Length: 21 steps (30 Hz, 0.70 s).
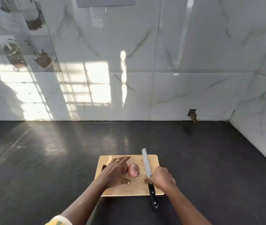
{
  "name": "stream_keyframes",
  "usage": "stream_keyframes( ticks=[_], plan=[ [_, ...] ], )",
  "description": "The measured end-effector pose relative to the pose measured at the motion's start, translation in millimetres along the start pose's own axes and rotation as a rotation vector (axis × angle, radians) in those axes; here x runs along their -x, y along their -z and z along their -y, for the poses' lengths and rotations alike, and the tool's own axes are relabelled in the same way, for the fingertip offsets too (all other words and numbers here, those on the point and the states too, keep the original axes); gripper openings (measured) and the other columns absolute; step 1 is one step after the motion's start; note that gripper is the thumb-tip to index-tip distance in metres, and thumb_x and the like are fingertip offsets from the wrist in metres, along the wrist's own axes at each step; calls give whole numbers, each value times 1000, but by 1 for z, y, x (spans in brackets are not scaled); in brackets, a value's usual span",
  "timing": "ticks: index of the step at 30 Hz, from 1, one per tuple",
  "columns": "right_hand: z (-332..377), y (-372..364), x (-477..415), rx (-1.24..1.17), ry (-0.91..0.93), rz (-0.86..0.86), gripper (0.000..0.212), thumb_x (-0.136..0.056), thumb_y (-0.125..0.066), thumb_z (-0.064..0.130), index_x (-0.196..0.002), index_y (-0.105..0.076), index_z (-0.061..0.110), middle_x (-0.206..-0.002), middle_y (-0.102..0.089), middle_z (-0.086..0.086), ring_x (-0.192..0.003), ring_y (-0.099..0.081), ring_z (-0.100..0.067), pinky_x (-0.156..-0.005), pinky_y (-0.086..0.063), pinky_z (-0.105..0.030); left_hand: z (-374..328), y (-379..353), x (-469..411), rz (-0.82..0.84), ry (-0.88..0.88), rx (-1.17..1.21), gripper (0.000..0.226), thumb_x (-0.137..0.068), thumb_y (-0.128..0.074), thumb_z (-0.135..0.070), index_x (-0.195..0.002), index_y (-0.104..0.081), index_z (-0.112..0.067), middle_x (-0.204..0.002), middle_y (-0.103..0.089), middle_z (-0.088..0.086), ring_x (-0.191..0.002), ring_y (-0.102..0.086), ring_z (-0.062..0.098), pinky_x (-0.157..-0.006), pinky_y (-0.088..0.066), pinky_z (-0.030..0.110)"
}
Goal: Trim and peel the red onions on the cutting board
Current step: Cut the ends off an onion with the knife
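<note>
Two red-skinned onions (133, 170) sit mid-board on our pale wooden cutting board (151, 159). Our left hand (114, 172), fingers straight, covers the nine-o'clock one, likely to steady it. Our right hand (160, 178) curls round the black-handled steel knife (146, 163) at three o'clock, apparently for trimming.

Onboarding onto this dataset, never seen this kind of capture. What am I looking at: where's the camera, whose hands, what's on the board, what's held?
No machine here: a person works with bare hands, and the single picture comes from a wide-angle camera on their head, looking forward and down. A dark counter runs to a tiled wall. On it lies a wooden cutting board with one red onion in plain sight and a second onion mostly hidden under the left hand, whose fingers are stretched out. The right hand grips a knife where blade meets handle; the blade points away along the board's right side.
</note>
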State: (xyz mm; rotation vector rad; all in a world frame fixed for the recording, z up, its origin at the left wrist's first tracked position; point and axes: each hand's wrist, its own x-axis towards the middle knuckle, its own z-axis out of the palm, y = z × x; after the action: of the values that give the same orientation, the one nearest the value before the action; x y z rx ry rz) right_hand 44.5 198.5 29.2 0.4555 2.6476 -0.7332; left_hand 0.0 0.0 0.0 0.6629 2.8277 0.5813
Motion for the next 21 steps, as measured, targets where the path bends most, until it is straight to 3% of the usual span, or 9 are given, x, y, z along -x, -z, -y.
stream_keyframes(
  ticks=[3,8,11,14,16,18,21],
  plan=[
    [4,-3,6,143,-16,116,55,-68,-79,49,-104,-58,14,-103,-58,2,-104,-61,-20,-73,-45,-28,4,-1,1,-2,-14,87,90,-70,-74,-43,-143,-22,-29,-147,-27,-7,-131,-28,17,-106,-30,29],
    [7,-8,9,184,-74,101,47,-72,-79,31,-109,-57,13,-114,-61,-2,-106,-61,-23,-74,-46,-29,6,-8,-8,-123,-126,-84,75,-73,-65,-54,-138,-35,-29,-143,-37,-11,-130,-33,14,-106,-28,27],
    [8,-7,10,101,-112,88,26,-76,-70,17,-99,-59,12,-106,-60,-6,-103,-62,-27,-77,-52,-31,4,-10,-10,-161,-184,-185,67,-73,-57,-60,-131,-46,-27,-133,-51,-10,-127,-40,14,-113,-12,32],
    [8,-9,13,30,-113,50,9,-81,-55,17,-90,-54,17,-104,-59,-8,-103,-62,-27,-71,-44,-27,3,-12,-15,-252,-223,-300,60,-64,-50,-65,-113,-57,-30,-110,-65,-13,-117,-51,14,-113,4,43],
    [7,-12,15,-25,-119,16,7,-86,-52,23,-84,-51,16,-104,-60,-7,-99,-62,-25,-70,-42,-27,-5,-7,-17,-213,-203,-325,58,-69,-51,-61,-119,-51,-33,-117,-62,-12,-127,-41,14,-111,13,50],
    [4,-16,15,-117,-127,-11,18,-89,-50,25,-74,-47,17,-95,-60,-5,-84,-62,-22,-69,-47,-30,-14,-4,-19,-108,-157,-330,59,-77,-49,-59,-129,-42,-34,-125,-58,-6,-135,-28,13,-108,17,58],
    [4,-18,17,-267,-129,-68,17,-91,-46,24,-78,-45,15,-91,-58,-6,-70,-56,-18,-56,-46,-26,-24,-2,-24,-67,-166,-348,56,-81,-44,-59,-132,-38,-35,-126,-57,-5,-134,-30,12,-104,15,65]
  ],
)
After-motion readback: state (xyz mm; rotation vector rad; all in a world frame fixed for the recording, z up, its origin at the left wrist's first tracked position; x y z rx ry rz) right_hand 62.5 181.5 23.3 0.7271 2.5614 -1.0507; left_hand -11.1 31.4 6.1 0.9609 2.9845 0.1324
